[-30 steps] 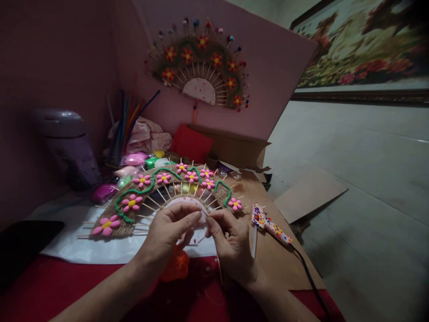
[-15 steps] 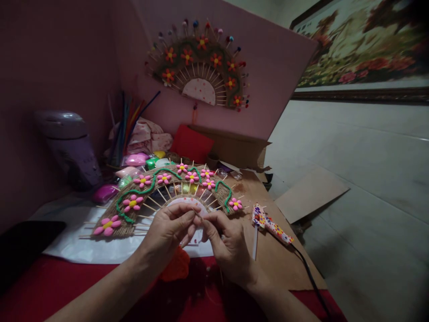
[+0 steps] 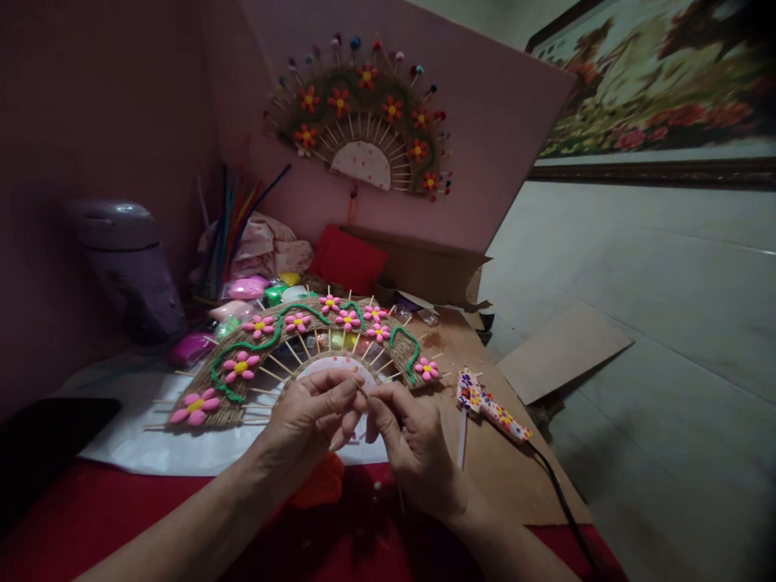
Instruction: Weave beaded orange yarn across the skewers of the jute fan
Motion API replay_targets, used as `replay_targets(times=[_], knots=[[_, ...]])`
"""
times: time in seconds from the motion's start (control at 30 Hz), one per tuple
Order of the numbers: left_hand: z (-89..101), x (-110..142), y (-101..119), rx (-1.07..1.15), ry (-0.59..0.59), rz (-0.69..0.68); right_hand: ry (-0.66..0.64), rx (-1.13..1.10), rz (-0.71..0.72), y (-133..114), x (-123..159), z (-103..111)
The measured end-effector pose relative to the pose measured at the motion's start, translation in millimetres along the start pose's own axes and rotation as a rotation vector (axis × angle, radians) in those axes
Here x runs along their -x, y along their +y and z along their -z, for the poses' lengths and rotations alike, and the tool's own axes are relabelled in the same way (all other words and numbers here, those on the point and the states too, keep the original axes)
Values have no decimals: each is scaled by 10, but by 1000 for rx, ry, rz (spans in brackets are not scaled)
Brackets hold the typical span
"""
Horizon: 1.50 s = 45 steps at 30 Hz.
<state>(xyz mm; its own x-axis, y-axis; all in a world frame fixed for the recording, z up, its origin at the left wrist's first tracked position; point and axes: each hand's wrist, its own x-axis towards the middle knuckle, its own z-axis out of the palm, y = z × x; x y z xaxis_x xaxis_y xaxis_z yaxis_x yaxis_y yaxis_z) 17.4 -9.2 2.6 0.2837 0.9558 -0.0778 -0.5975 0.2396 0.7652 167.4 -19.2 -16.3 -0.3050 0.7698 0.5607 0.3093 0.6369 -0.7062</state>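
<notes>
My left hand (image 3: 318, 408) and my right hand (image 3: 418, 449) meet fingertip to fingertip, both closed in a pinch. Between them runs a thin brown strand (image 3: 361, 392), perhaps twine or a slim stick; its exact kind is too small to tell. A thin length also shows below my right hand. Just behind my hands lies a twine-wrapped fan (image 3: 225, 416) with pink flowers, green wavy cord and thin sticks poking out, its dotted centre partly hidden by my fingers. An orange fluffy bundle (image 3: 321, 482) rests on the red cloth under my left wrist.
A floral-patterned glue gun (image 3: 494, 408) with a black cable lies on cardboard (image 3: 503, 485) to the right. Bright clay packets (image 3: 247, 288), pipe cleaners (image 3: 234, 218) and a purple flask (image 3: 124, 267) stand at the back left. A similar finished-looking fan (image 3: 366, 166) hangs behind.
My hands stay pinched on the strand at almost the same spot, with slight finger movement; a little more of it shows between the fingertips. The fan and glue gun keep their places.
</notes>
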Motion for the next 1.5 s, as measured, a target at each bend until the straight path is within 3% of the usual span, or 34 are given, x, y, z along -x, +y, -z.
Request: replay_targets(times=[0.17, 0.43, 0.67, 0.8, 0.97, 1.2, 1.5], knots=[[-9, 5, 18, -4, 3, 4, 22, 52, 28, -12, 3, -13], [-17, -9, 14, 112, 145, 57, 13, 28, -18, 14, 15, -59], [-19, 8, 20, 56, 4, 29, -30, -192, -151, 26, 6, -46], [-21, 0, 22, 67, 29, 23, -45, -225, -167, 44, 4, -53], [2, -29, -11, 100, 119, 25, -6, -160, -106, 62, 5, -87], [56, -52, -54, 101, 73, 27, 8, -108, -106, 94, 18, -106], [82, -80, -86, 81, 38, -26, 90, 144, 8, 136, 59, -128]])
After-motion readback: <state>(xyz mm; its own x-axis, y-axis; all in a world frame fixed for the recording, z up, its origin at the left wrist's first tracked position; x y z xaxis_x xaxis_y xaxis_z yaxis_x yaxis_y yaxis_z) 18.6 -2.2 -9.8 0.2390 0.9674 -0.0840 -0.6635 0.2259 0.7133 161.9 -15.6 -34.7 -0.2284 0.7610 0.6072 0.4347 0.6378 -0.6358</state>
